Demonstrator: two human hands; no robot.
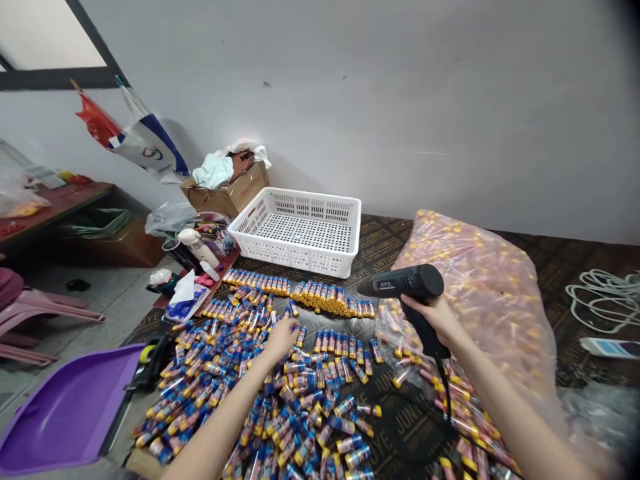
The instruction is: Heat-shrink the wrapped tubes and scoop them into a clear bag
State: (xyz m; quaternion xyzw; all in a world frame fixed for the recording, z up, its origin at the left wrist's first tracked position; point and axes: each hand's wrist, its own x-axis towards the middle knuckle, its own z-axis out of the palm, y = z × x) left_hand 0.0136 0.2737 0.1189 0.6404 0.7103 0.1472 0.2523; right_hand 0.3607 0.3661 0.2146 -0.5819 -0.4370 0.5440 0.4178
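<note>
My right hand (pixel 440 320) is closed round the grip of a black heat gun (pixel 405 283), whose barrel points left above the table. My left hand (pixel 281 339) reaches into a heap of several small blue and yellow tubes (pixel 280 400), with its fingers curled down on one of them. Beyond my left hand a row of tubes (pixel 300 290) lies side by side. To the right a big clear plastic bag (pixel 480 287) holds many more tubes with yellow caps. The gun's black cord (pixel 445 393) hangs down over the table.
An empty white slotted basket (pixel 300 230) stands at the back of the table. A purple tray (pixel 65 410) lies at the front left. A cardboard box (pixel 227 190), bottles and clutter sit at the back left. A coiled white cable (pixel 600 297) lies at the far right.
</note>
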